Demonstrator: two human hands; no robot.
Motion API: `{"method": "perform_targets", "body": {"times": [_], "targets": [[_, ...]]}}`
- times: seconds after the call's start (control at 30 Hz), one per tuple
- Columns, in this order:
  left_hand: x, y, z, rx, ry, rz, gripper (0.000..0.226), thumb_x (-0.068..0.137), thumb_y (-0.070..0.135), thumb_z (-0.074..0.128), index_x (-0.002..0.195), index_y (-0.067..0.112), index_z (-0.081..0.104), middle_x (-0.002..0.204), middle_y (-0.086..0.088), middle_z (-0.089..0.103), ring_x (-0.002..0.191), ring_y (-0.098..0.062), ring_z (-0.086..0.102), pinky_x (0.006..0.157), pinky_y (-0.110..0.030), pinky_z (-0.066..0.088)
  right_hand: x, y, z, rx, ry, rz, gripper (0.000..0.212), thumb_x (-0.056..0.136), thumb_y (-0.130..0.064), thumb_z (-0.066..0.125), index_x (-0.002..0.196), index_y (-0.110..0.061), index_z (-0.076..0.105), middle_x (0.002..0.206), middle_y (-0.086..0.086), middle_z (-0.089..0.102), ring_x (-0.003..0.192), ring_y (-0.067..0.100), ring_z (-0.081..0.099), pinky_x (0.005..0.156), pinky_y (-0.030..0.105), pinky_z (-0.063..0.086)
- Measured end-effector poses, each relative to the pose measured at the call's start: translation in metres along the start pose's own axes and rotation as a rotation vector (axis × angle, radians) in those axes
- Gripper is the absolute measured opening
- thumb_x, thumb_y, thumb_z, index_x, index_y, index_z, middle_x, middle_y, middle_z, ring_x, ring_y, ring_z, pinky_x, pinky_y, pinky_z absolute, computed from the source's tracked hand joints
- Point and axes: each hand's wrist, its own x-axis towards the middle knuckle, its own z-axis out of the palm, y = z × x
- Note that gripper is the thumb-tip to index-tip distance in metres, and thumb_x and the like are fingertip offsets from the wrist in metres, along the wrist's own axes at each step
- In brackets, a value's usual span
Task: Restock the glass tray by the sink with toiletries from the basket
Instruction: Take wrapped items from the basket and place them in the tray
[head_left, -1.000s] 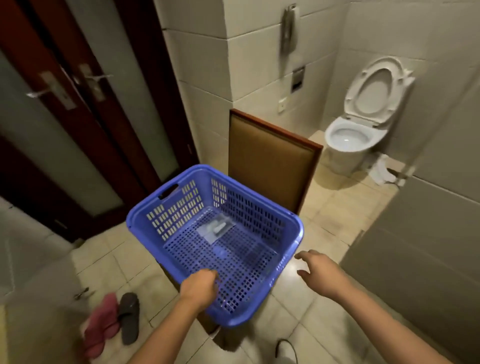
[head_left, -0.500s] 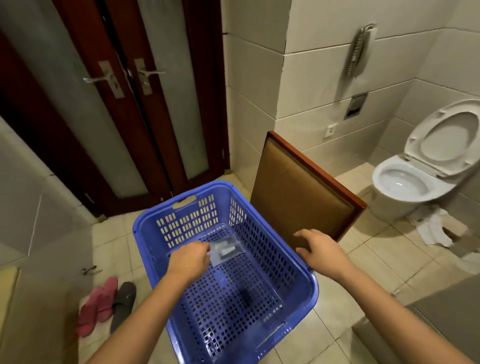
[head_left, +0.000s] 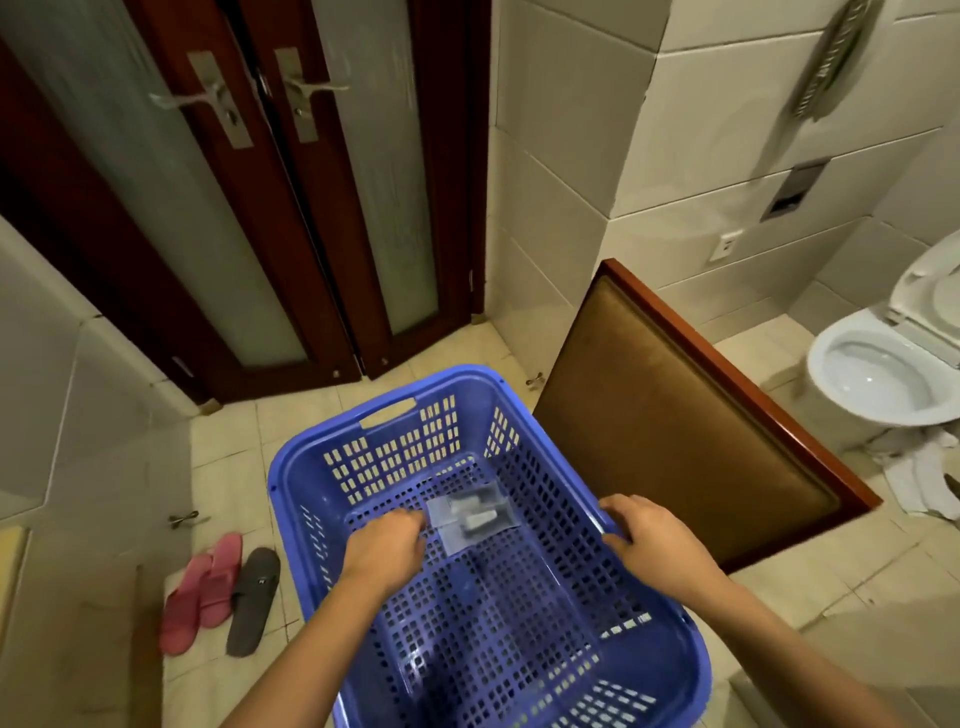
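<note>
One packet (head_left: 470, 517) in blue basket (head_left: 332, 447), left fingers (head_left: 408, 521) pinching it, right fingers (head_left: 623, 508) gripping rim.

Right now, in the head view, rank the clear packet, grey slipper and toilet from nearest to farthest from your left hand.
1. Clear packet, in the blue basket, right at the left hand's fingers.
2. Grey slipper, on the floor to the left.
3. Toilet, far right, across the room.

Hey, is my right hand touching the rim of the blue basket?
Touching. The head view shows the right hand lying over the right rim of the blue basket, fingers curled inward, with no gap.
</note>
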Motion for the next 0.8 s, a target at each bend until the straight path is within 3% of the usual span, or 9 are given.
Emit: {"method": "perform_targets", "body": {"times": [0.07, 0.17, 0.27, 0.4, 0.47, 0.57, 0.63, 0.8], "targets": [[0.017, -0.011, 0.007, -0.019, -0.041, -0.002, 0.027, 0.1, 0.023, 0.039, 0.122, 0.02, 0.053, 0.115, -0.005, 0.06, 0.092, -0.024, 0.06, 0.073, -0.036, 0.051, 0.023, -0.007, 0.009, 0.0, -0.052, 0.019, 0.045, 0.098, -0.027, 0.047, 0.141, -0.021, 0.034, 0.13, 0.004, 0.048, 0.096, 0.027, 0.06, 0.084, 0.04, 0.049], [0.036, -0.028, 0.024, -0.038, -0.116, -0.027, 0.027, 0.099, 0.021, 0.039, 0.123, 0.019, 0.052, 0.11, -0.007, 0.062, 0.077, -0.024, 0.056, 0.063, -0.033, 0.048, 0.056, -0.014, 0.033, -0.02, -0.115, 0.034, 0.045, 0.099, -0.026, 0.045, 0.143, -0.02, 0.032, 0.142, 0.005, 0.041, 0.088, 0.025, 0.059, 0.079, 0.037, 0.049], [0.049, -0.044, 0.049, -0.059, -0.198, -0.072, 0.025, 0.099, 0.018, 0.039, 0.119, 0.017, 0.054, 0.104, -0.008, 0.062, 0.071, -0.025, 0.054, 0.058, -0.033, 0.045, 0.081, -0.016, 0.063, -0.037, -0.179, 0.038, 0.04, 0.099, -0.022, 0.044, 0.139, -0.019, 0.036, 0.136, 0.009, 0.047, 0.084, 0.025, 0.055, 0.073, 0.037, 0.045], [0.059, -0.058, 0.085, -0.112, -0.269, -0.114, 0.023, 0.098, 0.023, 0.041, 0.116, 0.018, 0.056, 0.106, -0.007, 0.062, 0.082, -0.026, 0.06, 0.067, -0.038, 0.053, 0.11, -0.014, 0.106, 0.02, -0.254, 0.085, 0.043, 0.099, -0.021, 0.046, 0.141, -0.018, 0.036, 0.136, 0.009, 0.048, 0.107, 0.027, 0.057, 0.088, 0.042, 0.049], [0.062, -0.058, 0.101, -0.148, -0.333, -0.137, 0.025, 0.099, 0.024, 0.042, 0.119, 0.018, 0.055, 0.106, -0.006, 0.061, 0.083, -0.026, 0.059, 0.071, -0.038, 0.052, 0.121, -0.012, 0.126, 0.04, -0.302, 0.109, 0.045, 0.098, -0.021, 0.047, 0.142, -0.016, 0.035, 0.135, 0.01, 0.05, 0.11, 0.031, 0.057, 0.09, 0.046, 0.048], [0.071, -0.056, 0.126, -0.325, -0.428, -0.194, 0.032, 0.097, 0.028, 0.048, 0.128, 0.02, 0.05, 0.121, -0.004, 0.06, 0.097, -0.024, 0.061, 0.084, -0.038, 0.052, 0.137, -0.004, 0.158, 0.066, -0.364, 0.145, 0.045, 0.098, -0.021, 0.047, 0.141, -0.015, 0.035, 0.127, 0.017, 0.057, 0.113, 0.037, 0.055, 0.091, 0.052, 0.046], [0.08, -0.053, 0.139, -0.48, -0.415, -0.248, 0.034, 0.097, 0.029, 0.05, 0.129, 0.02, 0.049, 0.123, 0.0, 0.059, 0.093, -0.019, 0.058, 0.082, -0.034, 0.051, 0.149, 0.002, 0.176, 0.092, -0.376, 0.166, 0.045, 0.098, -0.021, 0.048, 0.142, -0.016, 0.036, 0.124, 0.021, 0.058, 0.112, 0.038, 0.055, 0.09, 0.054, 0.046], [0.11, -0.047, 0.171, -0.622, -0.33, -0.348, 0.021, 0.097, 0.025, 0.05, 0.116, 0.017, 0.052, 0.092, 0.001, 0.056, 0.074, -0.023, 0.054, 0.075, -0.04, 0.05, 0.186, 0.016, 0.212, 0.138, -0.421, 0.191, 0.042, 0.099, -0.015, 0.044, 0.141, -0.011, 0.037, 0.12, 0.021, 0.061, 0.095, 0.039, 0.06, 0.077, 0.048, 0.05]]}}
